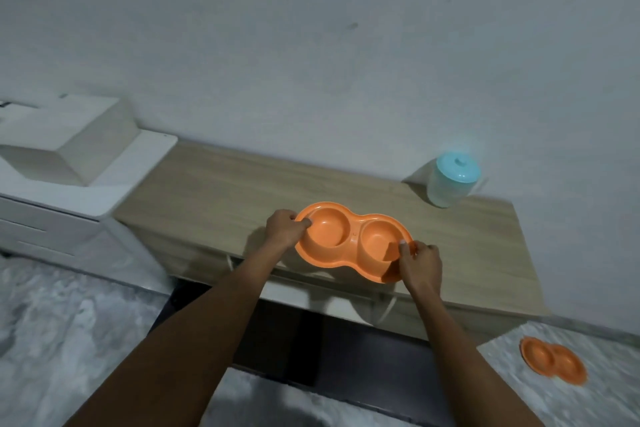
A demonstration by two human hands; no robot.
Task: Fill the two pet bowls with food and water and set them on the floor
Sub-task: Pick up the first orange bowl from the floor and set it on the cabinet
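An orange double pet bowl (pixel 355 239) with two round wells sits at the front edge of a wooden table (pixel 214 191). Both wells look empty. My left hand (pixel 285 227) grips its left rim, thumb over the edge. My right hand (pixel 420 262) grips its right rim. A second orange double bowl (pixel 554 360) lies on the marbled floor at the lower right, contents not discernible. A clear jar with a light-blue lid (pixel 452 180) stands at the table's back right, against the wall.
A white cabinet with drawers (pixel 62 218) stands left of the table, with a white box (pixel 69 135) on top. A grey wall (pixel 311 45) backs the table. Grey marbled floor (pixel 69 340) lies left, dark space under the table.
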